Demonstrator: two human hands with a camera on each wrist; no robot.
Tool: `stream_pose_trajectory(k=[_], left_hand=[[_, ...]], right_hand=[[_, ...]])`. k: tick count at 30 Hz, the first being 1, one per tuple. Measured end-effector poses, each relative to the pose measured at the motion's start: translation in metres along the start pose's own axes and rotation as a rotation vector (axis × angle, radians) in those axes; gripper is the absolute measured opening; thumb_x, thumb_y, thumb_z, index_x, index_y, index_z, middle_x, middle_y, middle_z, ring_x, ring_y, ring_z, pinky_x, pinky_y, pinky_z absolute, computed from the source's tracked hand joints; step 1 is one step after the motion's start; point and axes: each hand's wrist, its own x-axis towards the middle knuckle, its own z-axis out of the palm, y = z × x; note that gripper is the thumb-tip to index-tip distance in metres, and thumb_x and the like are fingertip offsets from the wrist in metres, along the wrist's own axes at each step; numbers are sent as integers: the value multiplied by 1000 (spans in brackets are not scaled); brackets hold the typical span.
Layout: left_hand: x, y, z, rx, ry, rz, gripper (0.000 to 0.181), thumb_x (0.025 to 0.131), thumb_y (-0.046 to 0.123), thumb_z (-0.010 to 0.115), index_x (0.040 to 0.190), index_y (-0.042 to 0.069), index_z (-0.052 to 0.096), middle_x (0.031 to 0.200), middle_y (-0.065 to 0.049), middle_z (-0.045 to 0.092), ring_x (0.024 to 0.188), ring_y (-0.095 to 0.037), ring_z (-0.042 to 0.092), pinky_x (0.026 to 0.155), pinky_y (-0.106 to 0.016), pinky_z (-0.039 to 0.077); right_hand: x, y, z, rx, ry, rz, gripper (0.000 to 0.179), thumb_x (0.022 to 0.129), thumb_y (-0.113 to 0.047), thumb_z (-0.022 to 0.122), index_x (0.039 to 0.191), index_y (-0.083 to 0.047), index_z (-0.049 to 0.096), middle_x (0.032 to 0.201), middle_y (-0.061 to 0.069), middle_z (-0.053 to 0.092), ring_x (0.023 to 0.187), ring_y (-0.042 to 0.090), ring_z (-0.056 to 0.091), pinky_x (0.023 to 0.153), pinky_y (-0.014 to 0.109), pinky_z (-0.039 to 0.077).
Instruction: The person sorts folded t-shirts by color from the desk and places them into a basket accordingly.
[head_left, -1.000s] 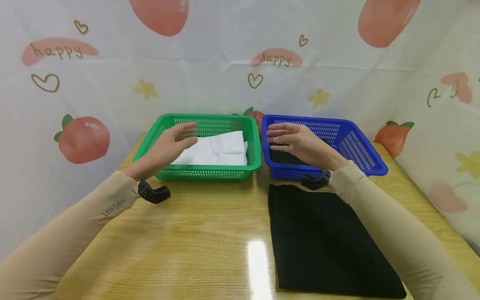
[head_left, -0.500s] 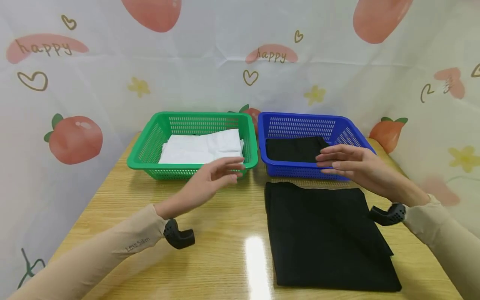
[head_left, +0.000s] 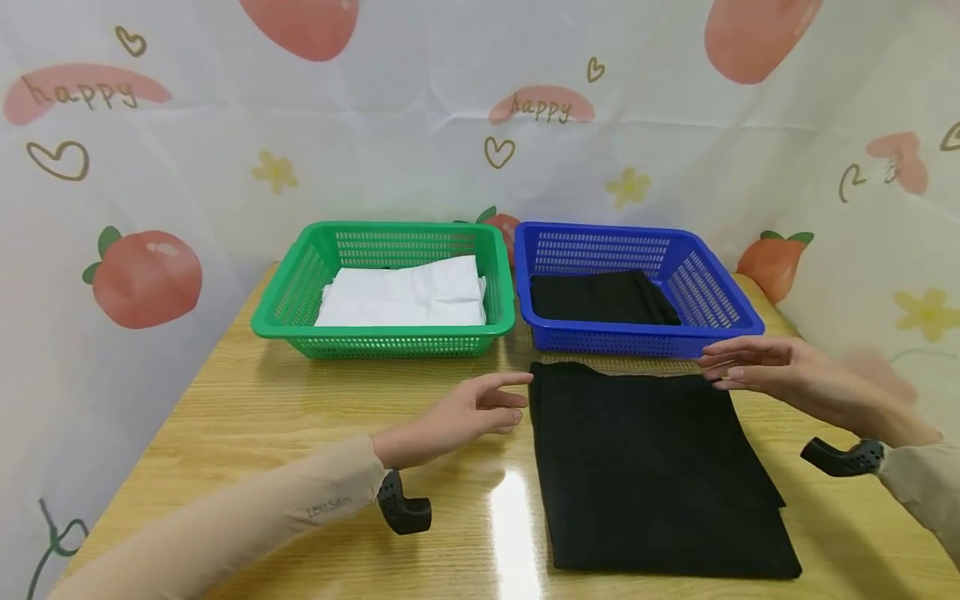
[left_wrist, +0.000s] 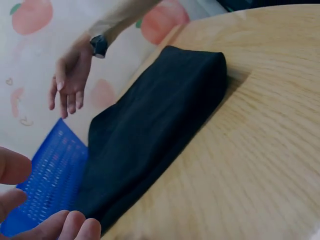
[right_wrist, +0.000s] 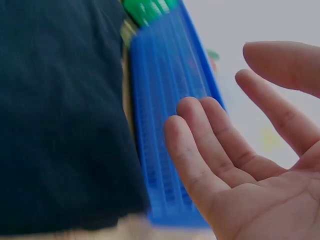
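A folded black cloth (head_left: 652, 475) lies flat on the right half of the wooden table, its layers slightly offset at the lower right. My left hand (head_left: 468, 412) hovers at its upper left corner, fingers loosely bent and holding nothing. At the upper right corner is my right hand (head_left: 780, 375), palm turned inward, its relaxed fingers holding nothing. The right wrist view shows these fingers (right_wrist: 200, 145) apart from the cloth, in front of the blue basket (right_wrist: 165, 100). In the left wrist view the left fingertips (left_wrist: 75, 222) overlap the cloth's near end.
Behind the cloth, the blue basket holds a folded black cloth (head_left: 592, 297). A green basket (head_left: 382, 332) with folded white cloth (head_left: 405, 296) stands to its left. A printed curtain (head_left: 420, 108) hangs behind both baskets. Bare wooden tabletop (head_left: 300, 417) shows at the left.
Both hands have come back from over the baskets toward the black cloth on the table. The left moved right and down; the right moved right and down.
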Motion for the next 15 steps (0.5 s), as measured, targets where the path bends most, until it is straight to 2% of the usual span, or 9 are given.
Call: stream_pose_trajectory(k=[3,6,12,15], left_hand=[[5,-6,5,-31,3,-18,53,99,8,59,149,8,43,134,-25,53,117,-37,58,93,-43,50],[8,-9,8,-43,7,-38,55,97,7,61,149,6,43,132,-25,55,115,-35,59,92,-42,51],[11,-10,11,-65,-9,-63,57,96,7,63,149,7,43,131,-24,55,114,-33,60,93,-42,50],[13,-12,13,-67,-11,-68,57,95,7,63,148,8,44,131,-24,55,114,-33,60,93,-42,50]], right_hand=[[-14,5,-14,22,49,72,42,106,1,36,148,7,33,144,19,47,128,37,47,100,34,45],[-24,11,-24,85,48,103,43,108,0,31,150,6,29,146,12,47,129,35,46,101,33,43],[-34,29,-33,281,-85,11,43,107,5,17,149,11,28,146,12,47,130,32,46,105,37,39],[-36,38,-33,382,-152,12,46,106,7,14,150,10,28,148,14,45,132,33,44,107,38,35]])
